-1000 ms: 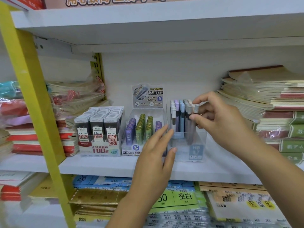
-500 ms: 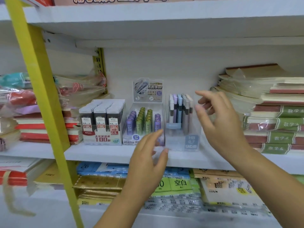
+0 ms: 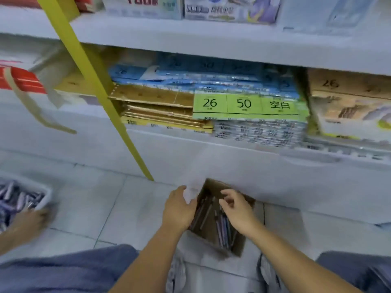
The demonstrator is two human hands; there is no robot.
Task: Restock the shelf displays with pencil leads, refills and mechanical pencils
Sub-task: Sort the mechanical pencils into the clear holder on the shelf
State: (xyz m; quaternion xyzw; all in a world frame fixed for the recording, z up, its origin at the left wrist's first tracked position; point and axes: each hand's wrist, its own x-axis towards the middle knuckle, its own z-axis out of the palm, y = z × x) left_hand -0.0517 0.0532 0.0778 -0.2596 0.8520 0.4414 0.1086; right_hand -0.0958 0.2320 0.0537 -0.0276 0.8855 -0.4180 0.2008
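Observation:
A brown cardboard box (image 3: 214,185) lies on the tiled floor in front of my knees, with several mechanical pencils (image 3: 222,227) loose inside it. My left hand (image 3: 179,210) grips the box's left wall, thumb pointing up. Over the pencils hovers my right hand (image 3: 237,210), fingers bent, and I see nothing pinched in them. The bottoms of the lead display boxes (image 3: 146,5) show on the shelf at the very top. The picture is blurred by motion.
A white tray (image 3: 45,191) of purple items sits on the floor at far left, with another person's hand (image 3: 31,221) beside it. A yellow shelf upright (image 3: 99,96) slants down to the floor. Packs of paper with a green label (image 3: 243,104) fill the lower shelf.
My view has swung down from the lead displays on the shelf to the floor. Both hands left the clear display box and dropped to the cardboard box of pencils.

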